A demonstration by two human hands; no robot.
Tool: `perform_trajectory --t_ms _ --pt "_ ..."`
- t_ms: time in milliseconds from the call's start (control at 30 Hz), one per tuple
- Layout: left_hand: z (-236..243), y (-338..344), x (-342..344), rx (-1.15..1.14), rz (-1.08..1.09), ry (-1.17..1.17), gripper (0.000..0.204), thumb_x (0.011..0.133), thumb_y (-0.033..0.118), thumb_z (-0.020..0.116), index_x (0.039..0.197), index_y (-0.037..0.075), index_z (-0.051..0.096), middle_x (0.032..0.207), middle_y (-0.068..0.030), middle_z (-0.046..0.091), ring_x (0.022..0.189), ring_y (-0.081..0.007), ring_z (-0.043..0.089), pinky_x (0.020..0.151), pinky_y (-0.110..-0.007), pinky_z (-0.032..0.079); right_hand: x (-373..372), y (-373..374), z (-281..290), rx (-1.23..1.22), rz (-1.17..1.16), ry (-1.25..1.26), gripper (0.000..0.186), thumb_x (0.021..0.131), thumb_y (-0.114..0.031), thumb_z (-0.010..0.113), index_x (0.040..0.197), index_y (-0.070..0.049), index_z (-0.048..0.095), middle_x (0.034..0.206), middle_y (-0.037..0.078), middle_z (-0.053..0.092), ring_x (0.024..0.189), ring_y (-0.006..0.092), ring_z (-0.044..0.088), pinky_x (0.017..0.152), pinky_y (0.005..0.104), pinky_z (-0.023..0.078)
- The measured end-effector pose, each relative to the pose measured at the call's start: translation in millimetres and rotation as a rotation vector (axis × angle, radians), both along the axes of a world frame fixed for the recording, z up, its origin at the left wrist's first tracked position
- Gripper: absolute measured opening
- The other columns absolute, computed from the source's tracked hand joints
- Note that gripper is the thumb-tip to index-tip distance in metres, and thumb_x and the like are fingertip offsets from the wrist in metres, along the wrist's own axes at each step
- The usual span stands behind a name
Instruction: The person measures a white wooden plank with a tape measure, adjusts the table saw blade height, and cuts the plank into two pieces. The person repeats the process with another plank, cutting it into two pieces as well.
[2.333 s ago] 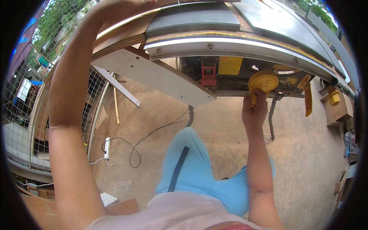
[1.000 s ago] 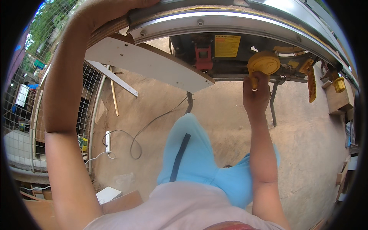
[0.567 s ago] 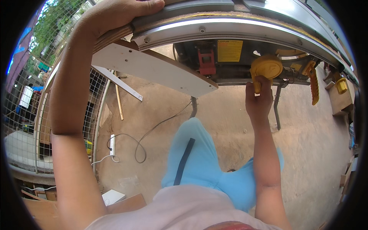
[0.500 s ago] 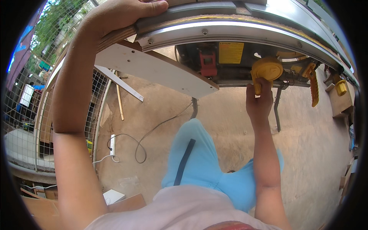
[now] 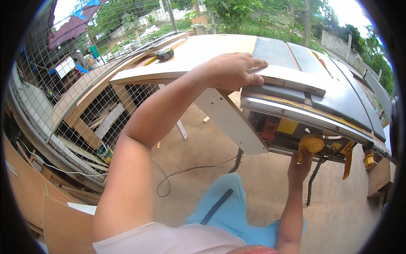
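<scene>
A table saw (image 5: 281, 101) with a dark metal top stands in front of me. A long white-faced board (image 5: 292, 75) lies across its near edge. My left hand (image 5: 237, 70) rests on this board, its fingers stretched out and the thumb near the front edge. Below the top, my right hand (image 5: 299, 168) is closed on the grip of a yellow handwheel (image 5: 312, 144) on the saw's front. To the right of the wheel hangs an orange-yellow lever (image 5: 348, 163). A red switch (image 5: 270, 128) sits left of the wheel, beside a yellow label.
A tape measure (image 5: 165, 53) lies on the pale wood panel (image 5: 211, 44) left of the saw top. A white drilled panel (image 5: 232, 122) slants down below the table. A cable (image 5: 190, 169) trails over the floor. Wire mesh fencing (image 5: 84, 97) and wooden sheets (image 5: 67, 220) are at the left.
My view has tilted up, bringing the saw top, board and tape measure into sight. My left hand stays on the board and my right hand on the handwheel grip.
</scene>
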State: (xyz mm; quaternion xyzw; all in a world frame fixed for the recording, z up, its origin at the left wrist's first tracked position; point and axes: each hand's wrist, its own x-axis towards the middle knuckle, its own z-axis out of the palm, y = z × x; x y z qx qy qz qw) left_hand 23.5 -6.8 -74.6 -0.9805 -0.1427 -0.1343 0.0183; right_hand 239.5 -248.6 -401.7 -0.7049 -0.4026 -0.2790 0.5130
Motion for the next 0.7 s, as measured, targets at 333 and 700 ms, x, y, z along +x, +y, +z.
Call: perform_trajectory --t_ms 333,700 --pt "1 33 -27 -0.014 -0.041 -0.036 0.069 0.095 0.056 0.066 0.152 0.018 0.055 0.15 -0.0197 0.057 0.139 -0.0372 0.054 0.115 -0.05 0.045 -2 -2 7 -0.048 -0.029 0.007 0.033 0.087 -0.013 0.077 0.112 -0.005 0.059 0.092 0.017 0.068 0.086 0.0403 0.067 0.077 0.0495 0.052" --pt "-6 37 -25 -0.035 -0.09 -0.115 0.095 0.086 0.083 0.057 0.15 0.015 0.057 0.144 -0.0202 0.062 0.136 -0.0391 0.056 0.117 -0.049 0.042 -7 1 15 -0.016 -0.041 0.014 0.031 0.086 -0.012 0.077 0.108 -0.005 0.058 0.091 0.016 0.07 0.079 0.0375 0.069 0.071 0.0464 0.053"
